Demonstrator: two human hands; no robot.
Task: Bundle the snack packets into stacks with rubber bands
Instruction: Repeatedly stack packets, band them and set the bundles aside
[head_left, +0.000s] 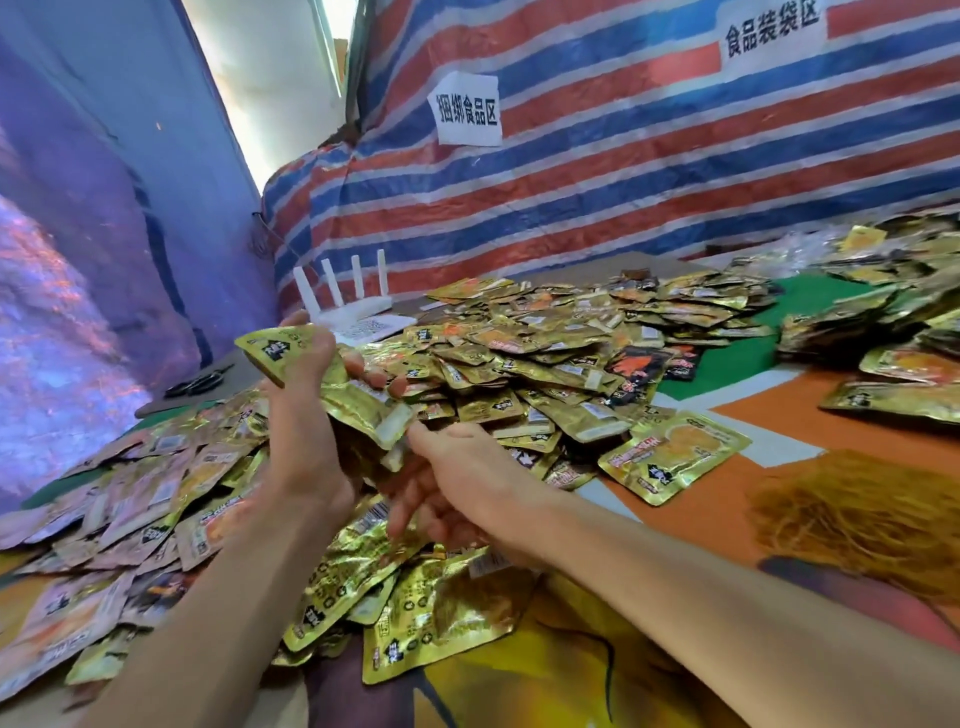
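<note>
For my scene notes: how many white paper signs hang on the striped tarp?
2. One sign hangs on the striped tarp left of centre, above the white router. The other sign is at the top right. Others may be outside view.

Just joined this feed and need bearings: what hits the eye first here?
A heap of loose gold snack packets sprawls across the middle of the view. In front of it, the left hand and right hand grip a stack of packets between them. A tan tangle of rubber bands lies at the right edge.
</note>
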